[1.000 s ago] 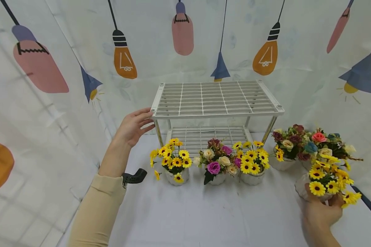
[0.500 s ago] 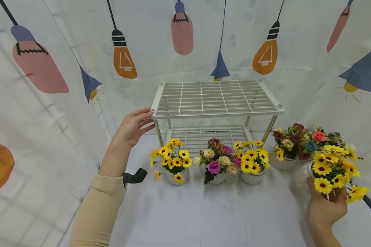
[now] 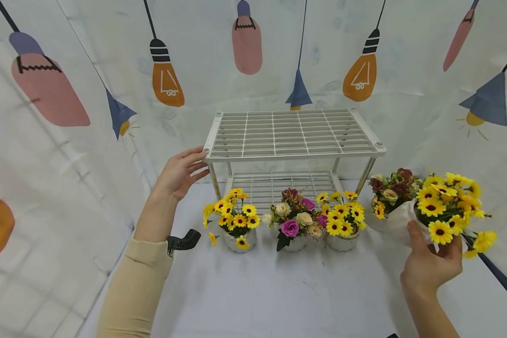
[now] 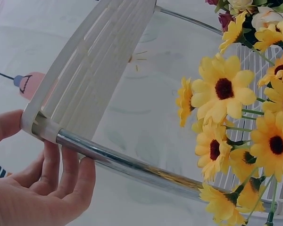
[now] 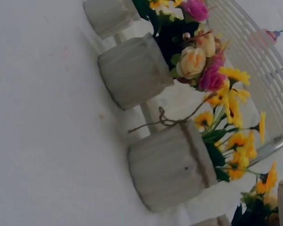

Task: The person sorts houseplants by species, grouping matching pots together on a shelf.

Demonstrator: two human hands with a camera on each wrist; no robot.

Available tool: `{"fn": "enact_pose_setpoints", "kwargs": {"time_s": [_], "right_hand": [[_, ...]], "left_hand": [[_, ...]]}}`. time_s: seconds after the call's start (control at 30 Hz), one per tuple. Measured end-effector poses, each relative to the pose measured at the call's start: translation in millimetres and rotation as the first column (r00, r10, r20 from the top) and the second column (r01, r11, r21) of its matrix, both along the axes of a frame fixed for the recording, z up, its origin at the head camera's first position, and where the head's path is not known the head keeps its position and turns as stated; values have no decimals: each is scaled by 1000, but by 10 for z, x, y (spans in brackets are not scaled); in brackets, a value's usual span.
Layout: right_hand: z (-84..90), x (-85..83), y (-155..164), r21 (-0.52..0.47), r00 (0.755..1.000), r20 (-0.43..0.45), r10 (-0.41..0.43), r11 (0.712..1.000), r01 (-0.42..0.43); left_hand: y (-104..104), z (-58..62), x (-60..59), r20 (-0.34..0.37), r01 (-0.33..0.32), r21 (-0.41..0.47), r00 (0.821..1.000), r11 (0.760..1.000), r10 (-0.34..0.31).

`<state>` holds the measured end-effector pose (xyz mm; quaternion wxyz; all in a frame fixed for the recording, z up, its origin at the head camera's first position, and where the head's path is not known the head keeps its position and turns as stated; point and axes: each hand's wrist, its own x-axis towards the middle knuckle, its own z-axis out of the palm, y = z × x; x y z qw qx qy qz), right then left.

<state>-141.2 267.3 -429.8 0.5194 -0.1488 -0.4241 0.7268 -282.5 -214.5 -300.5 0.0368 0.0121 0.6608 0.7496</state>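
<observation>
My left hand (image 3: 179, 173) holds the front left corner of a white two-tier wire rack (image 3: 295, 157). In the left wrist view the thumb lies at the corner and the fingers bend by the chrome post (image 4: 108, 155). On the right, my right hand (image 3: 431, 272) grips a whitish pot of yellow artificial sunflowers (image 3: 431, 209), raised and tilted with its blooms to the right. Part of the pot is hidden by the fingers. It overlaps a pot of dark red and cream roses (image 3: 390, 195) behind it. The right wrist view does not show the right hand.
Before the rack stand a left sunflower pot (image 3: 238, 239), a purple and cream rose pot (image 3: 295, 243) and another sunflower pot (image 3: 342, 241). They rest on a white tabletop (image 3: 287, 295). A patterned cloth (image 3: 405, 70) hangs behind. A dark bar (image 3: 500, 279) lies at far right.
My right hand has lifted the sunflower pot up and slightly left, and it now covers the coral and blue flowers behind. The left hand stays on the rack corner.
</observation>
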Motion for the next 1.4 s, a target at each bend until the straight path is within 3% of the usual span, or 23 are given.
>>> {"fn": "enact_pose_setpoints", "kwargs": {"time_s": [0.1, 0.37, 0.53, 0.73, 0.87, 0.97, 1.2, 1.4], "right_hand": [[99, -59, -79, 48, 993, -117, 23, 999, -17], [569, -149, -449, 85, 934, -340, 111, 993, -87], [869, -224, -623, 119, 884, -430, 183, 982, -146], [1102, -315, -811, 160, 845, -465, 262, 964, -212], [1201, -405, -926, 195, 823, -456, 340, 940, -280], [1250, -496, -1004, 219, 820, -408, 402, 915, -340], [1377, -698, -1247, 317, 799, -300, 522, 844, -432], [1524, -813, -1475, 341, 834, -99, 542, 806, -483]], "left_hand": [[0, -3, 4, -2, -3, -2, 1000, 1000, 3], [9, -8, 0, -1, -16, -12, 1000, 1000, 15], [22, -3, 4, -3, -5, -17, 1000, 1000, 5], [31, 22, 35, 4, -2, -21, 1000, 1000, 2], [30, 54, 45, 3, -5, -44, 1000, 999, 6], [15, 77, 39, 0, 0, -73, 1000, 997, 0], [-52, 106, -3, 34, 66, -91, 997, 994, -63], [-88, 139, -49, 58, 108, -86, 993, 990, -103]]}}
